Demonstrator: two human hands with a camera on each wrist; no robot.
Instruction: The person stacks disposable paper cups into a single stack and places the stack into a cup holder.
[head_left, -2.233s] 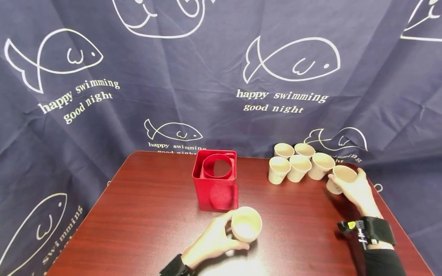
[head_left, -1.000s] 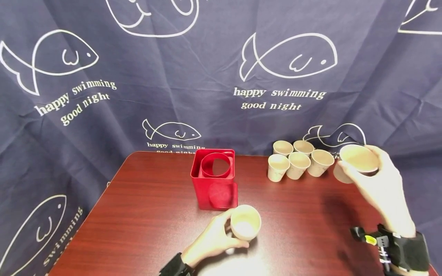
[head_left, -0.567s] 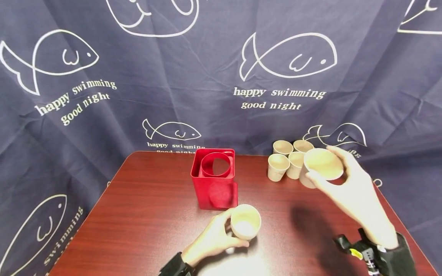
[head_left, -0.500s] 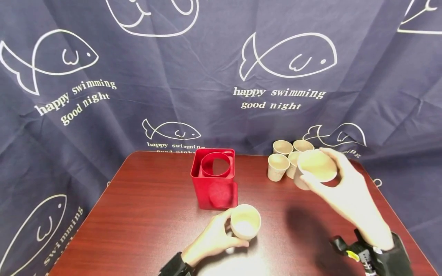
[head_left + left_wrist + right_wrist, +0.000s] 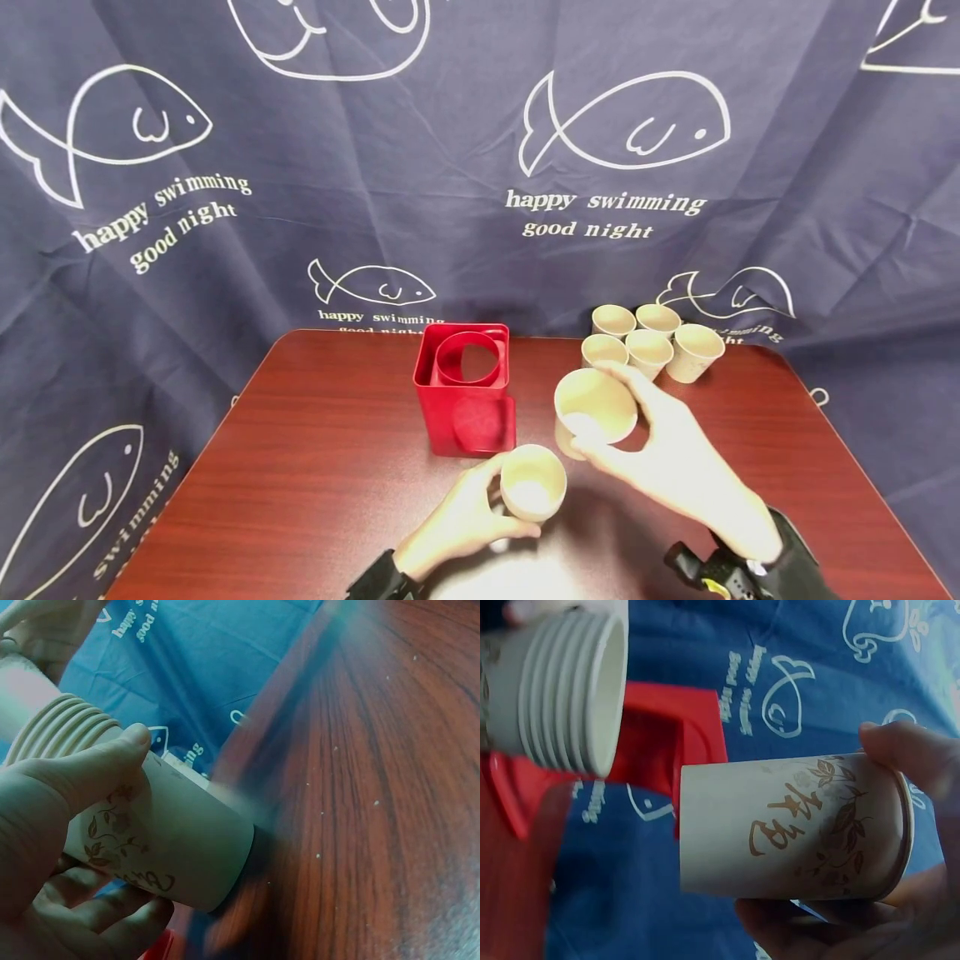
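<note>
From the head view, a stack of nested paper cups [image 5: 533, 484] is held upright on the near middle of the table [image 5: 315, 467], the left hand [image 5: 463, 523] curled round its side, just in front of the red holder [image 5: 467, 392]. A single paper cup [image 5: 592, 410] is carried above the table to the right of the holder, pinched at the rim by the right hand [image 5: 667, 467] and poised just above and right of the stack — apart from it, not yet touching. Five loose cups [image 5: 651, 340] are clustered at the far right of the table, against the fish-printed curtain [image 5: 480, 167]. On the left wrist view, the stack [image 5: 161, 840] is seen wrapped by thumb and fingers, its ribbed run of rims visible at the upper left, its base resting on the wood. On the right wrist view, the single cup [image 5: 795, 825] is gripped firmly, thumb on one side and fingers on the other, with the stack's rims [image 5: 570, 690] in view to the left and the red holder behind. A risk can be judged here: if the cup is lowered off-centre its base could catch the top rim — and the stack could be tipped or a rim crushed.
</note>
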